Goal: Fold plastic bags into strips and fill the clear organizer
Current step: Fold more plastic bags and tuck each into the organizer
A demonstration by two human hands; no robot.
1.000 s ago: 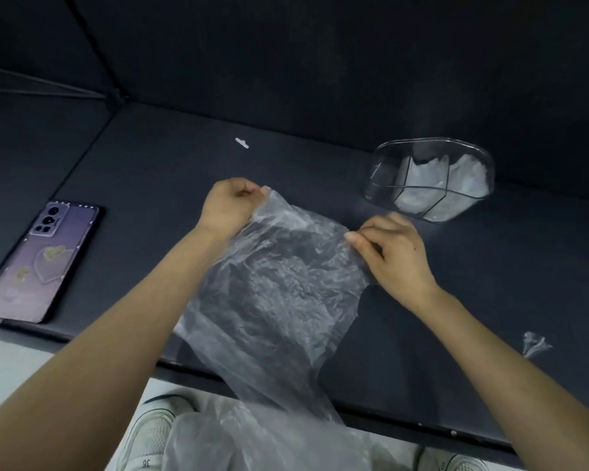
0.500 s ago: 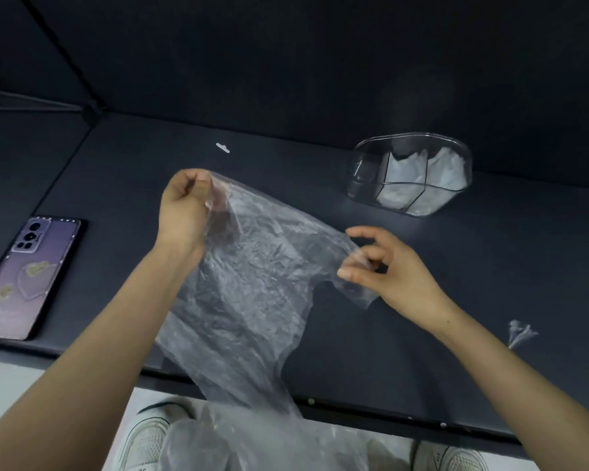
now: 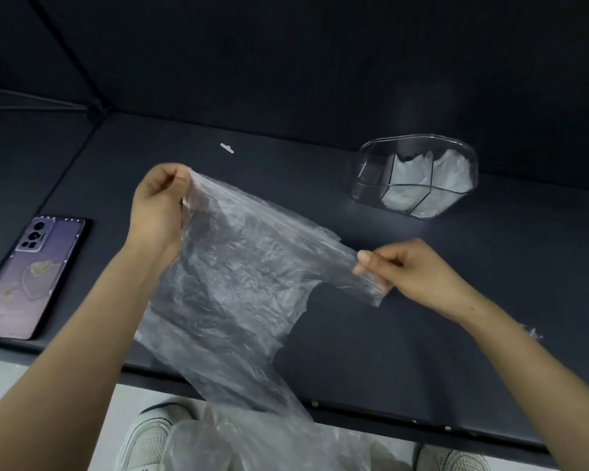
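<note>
A crinkled clear plastic bag (image 3: 238, 287) is stretched in the air above the dark table (image 3: 422, 362), its lower end hanging past the front edge. My left hand (image 3: 159, 207) pinches the bag's upper left corner, raised off the table. My right hand (image 3: 412, 270) pinches a handle strip of the bag at the right, lower down. The clear organizer (image 3: 415, 180) stands at the back right; folded white bags fill some of its compartments, and the leftmost one looks bare.
A purple phone (image 3: 31, 275) lies face down at the table's left edge. A small white scrap (image 3: 227, 148) lies at the back, and a crumpled bit of plastic (image 3: 531, 333) sits behind my right forearm. More clear plastic (image 3: 252, 443) and white shoes (image 3: 147, 436) show below the table's front edge.
My left hand has lifted its corner of the bag. My right hand slid right along the bag and now pinches the handle strip, pulling the bag taut between both hands.
</note>
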